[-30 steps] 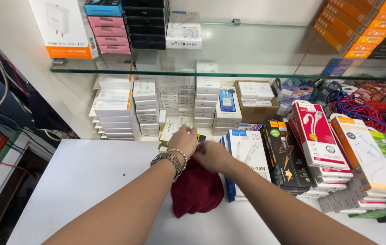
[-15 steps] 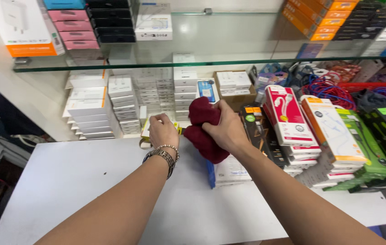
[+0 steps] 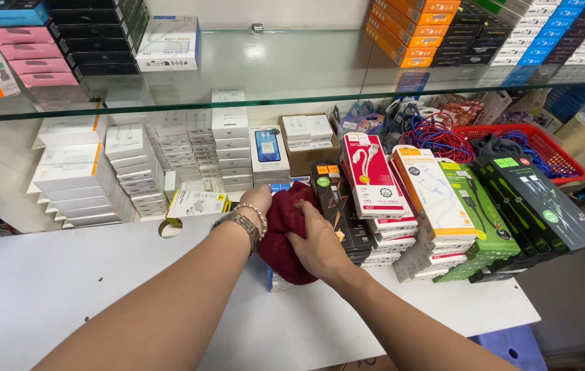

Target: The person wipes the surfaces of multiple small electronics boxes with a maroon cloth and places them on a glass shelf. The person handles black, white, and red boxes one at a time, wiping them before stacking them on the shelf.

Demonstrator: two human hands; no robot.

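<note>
Since half a second ago the dark red cloth (image 3: 285,237) has come down from chest-high against the stacked boxes to lie low, pressed against the upright packages just above the white shelf top (image 3: 65,288). Both hands dropped with it. A second ago it lay flat on the shelf top, bunched under the hands; now it stands draped against the box fronts again, lower than in the last frame.

Cloth: between the two hands, touching both. Its lower fold hangs over a blue-edged white box (image 3: 277,280) beneath.

Right hand (image 3: 316,244): fingers curled into the cloth from the right, gripping it. Left hand (image 3: 257,200): at the cloth's upper left edge, fingers bent over the fabric and hidden behind it; closed on it as far as can be seen. Metal watch (image 3: 237,223) and beaded bracelet on that wrist.

Just right of the right hand: black cable boxes (image 3: 337,206), leaning. Further right, red-and-white cable boxes (image 3: 371,175), then orange-and-white, green, and black-green packs. Left of the left hand: a flat white charger box (image 3: 195,204), and behind it stacks of white boxes (image 3: 76,182). Beyond the hands: a red basket (image 3: 547,148) of coiled cables, far right. Overhead: a glass shelf (image 3: 292,75) with more boxes.
</note>
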